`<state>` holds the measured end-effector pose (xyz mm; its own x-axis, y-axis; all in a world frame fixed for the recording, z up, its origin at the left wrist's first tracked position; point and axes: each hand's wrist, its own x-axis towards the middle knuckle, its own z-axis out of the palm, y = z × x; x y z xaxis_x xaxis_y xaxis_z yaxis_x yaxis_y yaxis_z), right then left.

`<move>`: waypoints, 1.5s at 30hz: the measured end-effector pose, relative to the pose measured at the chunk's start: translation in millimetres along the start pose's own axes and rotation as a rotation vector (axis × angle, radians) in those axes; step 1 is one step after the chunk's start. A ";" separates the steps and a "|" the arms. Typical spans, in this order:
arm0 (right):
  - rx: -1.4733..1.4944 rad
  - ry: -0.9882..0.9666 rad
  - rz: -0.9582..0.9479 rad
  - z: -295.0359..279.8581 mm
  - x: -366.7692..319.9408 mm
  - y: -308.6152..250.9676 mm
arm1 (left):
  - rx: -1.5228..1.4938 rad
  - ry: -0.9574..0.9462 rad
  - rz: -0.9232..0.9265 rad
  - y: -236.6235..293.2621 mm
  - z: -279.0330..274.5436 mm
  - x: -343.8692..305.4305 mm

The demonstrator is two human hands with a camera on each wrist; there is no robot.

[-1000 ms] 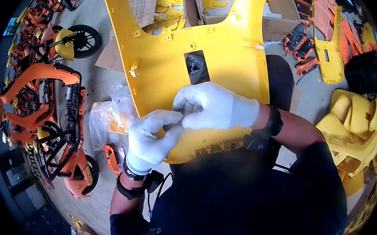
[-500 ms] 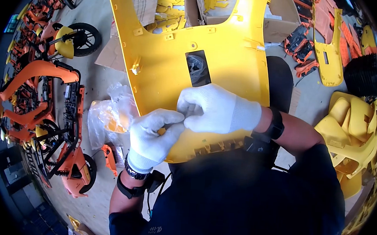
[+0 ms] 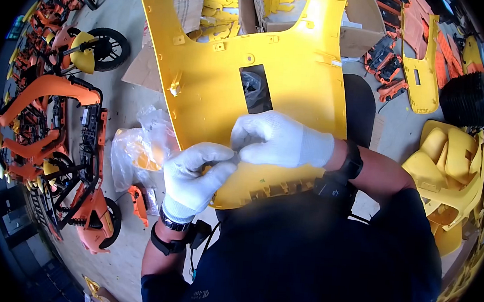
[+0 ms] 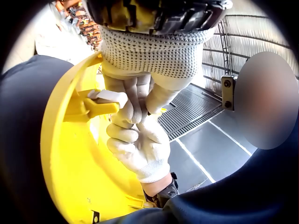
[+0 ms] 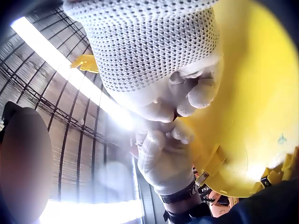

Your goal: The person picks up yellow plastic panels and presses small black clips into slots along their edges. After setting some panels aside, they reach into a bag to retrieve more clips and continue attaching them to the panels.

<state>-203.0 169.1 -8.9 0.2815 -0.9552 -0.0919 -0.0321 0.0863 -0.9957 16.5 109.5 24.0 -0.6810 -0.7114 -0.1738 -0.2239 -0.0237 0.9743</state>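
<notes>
A large yellow panel (image 3: 212, 93) with a rectangular opening lies in front of the person, its inner side up. Over its lower part, two white-gloved hands meet at the fingertips. The left hand (image 3: 195, 176) has its thumb and fingers bent in a pinch; the right hand (image 3: 285, 140) pinches from the other side with its fingers curled. A tiny dark piece (image 4: 149, 113) shows between the fingertips in the left wrist view, and the right wrist view shows a dark speck there too. The gloves hide most of it.
Cardboard boxes (image 3: 359, 41) with small yellow parts stand beyond the panel. Clear plastic bags (image 3: 135, 152) lie on the floor at left, near orange vehicle frames (image 3: 88, 219). Yellow covers (image 3: 446, 159) are stacked at right, and a black seat-like shape (image 3: 360, 106) is beside the panel.
Both hands stay together at the fingertips; the right hand has shifted slightly down in the head view. The panel appears slightly shifted to the right at its upper left edge.
</notes>
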 end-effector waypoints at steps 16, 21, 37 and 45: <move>-0.068 0.293 0.070 -64.6 26.4 -38.2 | 0.485 0.300 0.580 -7.5 12.1 -1.0; -0.172 0.451 0.111 -92.9 80.5 -9.7 | 0.604 0.304 0.625 -9.6 15.5 7.5; -0.017 0.435 0.118 -78.9 154.7 -24.5 | 0.544 0.227 0.688 -22.1 -22.6 20.3; 0.127 0.491 0.029 -73.4 158.8 -19.1 | 0.503 0.232 0.683 -19.3 -31.1 18.4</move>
<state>-228.1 -5.1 -4.0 -0.2024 -0.9698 -0.1358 0.0921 0.1192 -0.9886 29.9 75.0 6.4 -0.6319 -0.5826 0.5111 -0.1369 0.7330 0.6663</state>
